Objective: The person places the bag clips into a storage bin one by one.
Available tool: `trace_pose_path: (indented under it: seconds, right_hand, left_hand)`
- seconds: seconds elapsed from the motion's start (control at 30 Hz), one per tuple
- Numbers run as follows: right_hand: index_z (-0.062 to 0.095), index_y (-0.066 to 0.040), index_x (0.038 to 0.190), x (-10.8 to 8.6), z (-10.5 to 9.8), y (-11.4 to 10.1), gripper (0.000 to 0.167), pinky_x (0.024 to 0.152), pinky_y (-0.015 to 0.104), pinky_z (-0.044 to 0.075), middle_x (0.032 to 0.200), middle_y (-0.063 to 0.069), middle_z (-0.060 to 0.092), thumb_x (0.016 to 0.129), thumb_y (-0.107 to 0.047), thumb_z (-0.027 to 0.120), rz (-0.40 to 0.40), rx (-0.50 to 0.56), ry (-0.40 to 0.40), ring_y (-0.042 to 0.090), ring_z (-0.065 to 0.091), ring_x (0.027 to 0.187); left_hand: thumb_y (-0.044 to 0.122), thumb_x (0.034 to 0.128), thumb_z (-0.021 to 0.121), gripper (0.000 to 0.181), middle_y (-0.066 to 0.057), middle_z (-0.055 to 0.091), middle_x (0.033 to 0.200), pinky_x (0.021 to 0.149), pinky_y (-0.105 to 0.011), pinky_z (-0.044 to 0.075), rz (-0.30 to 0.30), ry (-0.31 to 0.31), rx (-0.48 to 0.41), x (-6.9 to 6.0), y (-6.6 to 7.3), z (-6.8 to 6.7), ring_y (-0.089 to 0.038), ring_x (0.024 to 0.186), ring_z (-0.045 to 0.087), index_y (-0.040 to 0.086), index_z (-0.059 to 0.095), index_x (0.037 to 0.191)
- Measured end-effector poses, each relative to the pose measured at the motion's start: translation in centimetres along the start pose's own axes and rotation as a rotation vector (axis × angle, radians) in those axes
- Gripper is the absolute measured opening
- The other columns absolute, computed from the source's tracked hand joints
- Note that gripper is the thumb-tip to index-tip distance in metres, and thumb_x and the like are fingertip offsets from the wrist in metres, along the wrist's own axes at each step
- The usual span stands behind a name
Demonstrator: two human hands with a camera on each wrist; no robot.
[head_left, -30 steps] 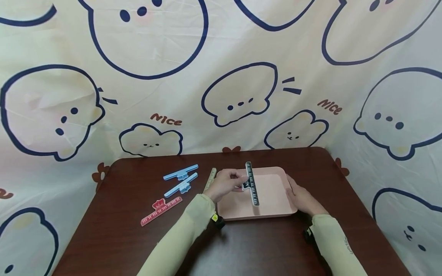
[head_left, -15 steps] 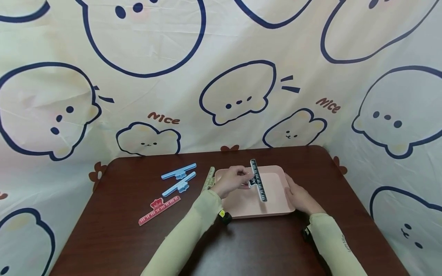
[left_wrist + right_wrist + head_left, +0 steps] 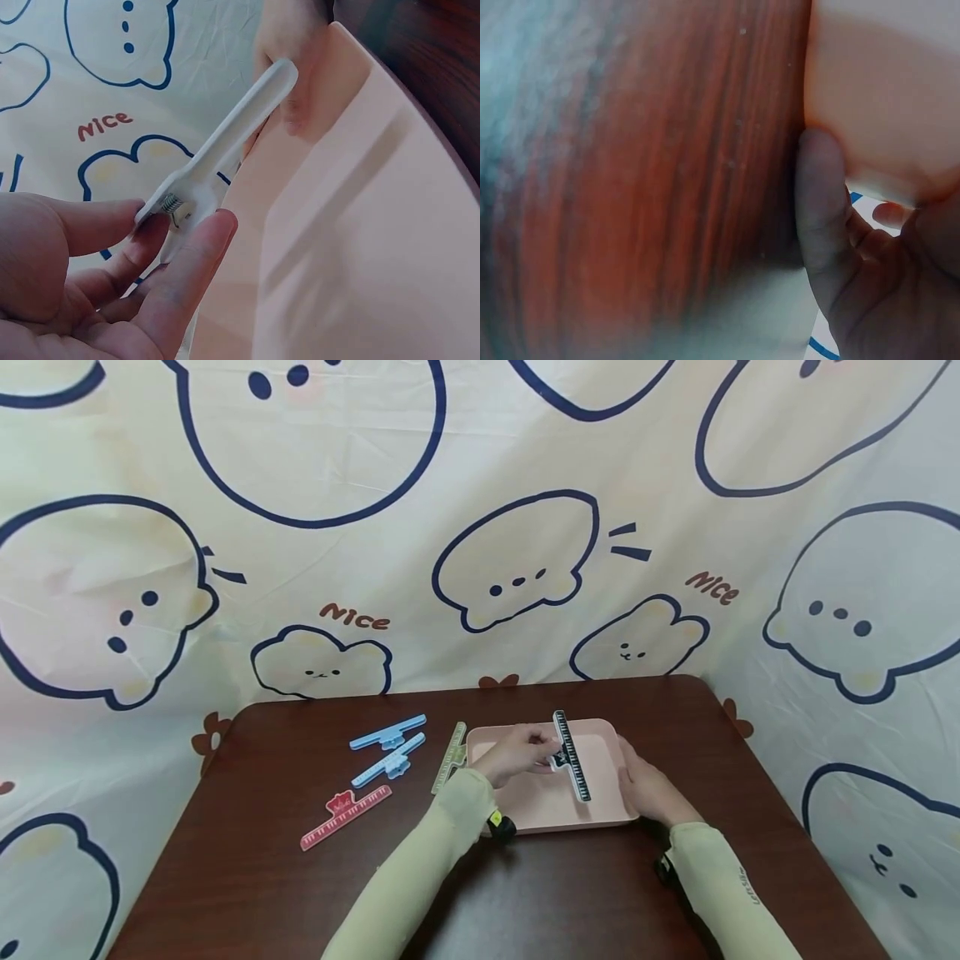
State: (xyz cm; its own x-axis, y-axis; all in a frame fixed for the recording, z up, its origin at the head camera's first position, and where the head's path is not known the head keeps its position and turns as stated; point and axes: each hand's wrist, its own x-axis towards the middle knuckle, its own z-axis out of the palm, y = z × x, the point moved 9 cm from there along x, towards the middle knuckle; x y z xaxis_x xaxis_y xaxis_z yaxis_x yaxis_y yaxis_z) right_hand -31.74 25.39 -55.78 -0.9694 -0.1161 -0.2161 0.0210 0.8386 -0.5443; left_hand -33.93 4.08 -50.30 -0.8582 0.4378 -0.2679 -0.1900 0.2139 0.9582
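Observation:
In the head view my left hand (image 3: 519,755) pinches a black-and-white bag clip (image 3: 574,762) with ruler-like markings, held over the pink tray (image 3: 525,806). The left wrist view shows the clip's white underside (image 3: 238,124) and its small spring, with thumb and fingers on the handle tabs. My right hand (image 3: 654,785) grips the tray's right edge. In the right wrist view its thumb (image 3: 821,180) lies along the tray's side (image 3: 885,90). A green clip (image 3: 450,758) lies just left of the tray, partly behind my left sleeve.
Left of the tray, two light blue clips (image 3: 388,732) lie close together on the dark wooden table (image 3: 247,793). A red clip (image 3: 347,817) is nearer to me. A patterned cloth (image 3: 517,443) hangs behind the table.
My left hand has carried the black-and-white clip to the right, further over the tray. My right hand stays at the tray's right edge. More of the green clip shows.

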Motion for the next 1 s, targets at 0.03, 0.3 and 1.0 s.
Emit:
trace_pose_path:
  seconds: [0.03,0.3,1.0]
  right_hand:
    - [0.003,-0.012,0.167,0.0,0.0,0.0,0.062,0.119,0.064,0.031,0.165,0.028,0.029,0.112,-0.022,0.029,-0.001,-0.003,0.001,0.046,0.036,0.150]
    - [0.001,-0.012,0.167,0.0,0.1,0.1,0.062,0.120,0.064,0.030,0.166,0.028,0.027,0.112,-0.021,0.029,0.000,-0.010,-0.003,0.046,0.034,0.150]
    - [-0.001,-0.014,0.167,-0.1,0.2,0.2,0.063,0.120,0.065,0.029,0.166,0.027,0.026,0.112,-0.025,0.028,0.001,-0.004,-0.014,0.045,0.036,0.150]
  left_hand:
    - [0.013,0.1032,0.064,0.016,-0.013,0.066,0.105,0.091,-0.041,0.061,0.001,-0.001,-0.001,0.1,0.0,0.1,-0.025,0.096,0.072,-0.002,0.066,0.109]
    - [0.011,0.1047,0.061,0.010,-0.011,0.064,0.105,0.083,-0.031,0.063,-0.011,-0.009,0.021,0.7,-0.3,1.1,-0.018,0.091,0.071,0.001,0.064,0.104]
    - [0.009,0.1013,0.066,0.012,-0.008,0.069,0.093,0.078,-0.032,0.064,-0.067,-0.026,0.120,3.1,-1.0,2.8,-0.016,0.080,0.070,0.000,0.070,0.094]
